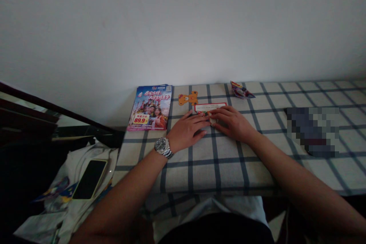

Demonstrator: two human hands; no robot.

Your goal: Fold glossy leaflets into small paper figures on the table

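Observation:
Both hands meet over a small folded paper (211, 107) with a white face, printed lines and a red border, lying on the checked tablecloth (197, 171). My left hand (187, 129), with a metal wristwatch (162, 146) at the wrist, lies with fingers stretched over the paper's lower left part, thumb apart. From the right, my right hand (230, 122) bends its fingers onto the paper's lower edge, a pale bit showing between thumb and forefinger. The fingers hide much of the paper. Just beyond it lies a flat orange bear cutout (188, 98).
A stack of printed leaflets (150, 108) sits at the table's back left. A folded paper piece (241, 90) stands near the wall (200, 26). At right lies a dark blurred-out object (310, 131). A phone (90, 179) rests on white bags at lower left.

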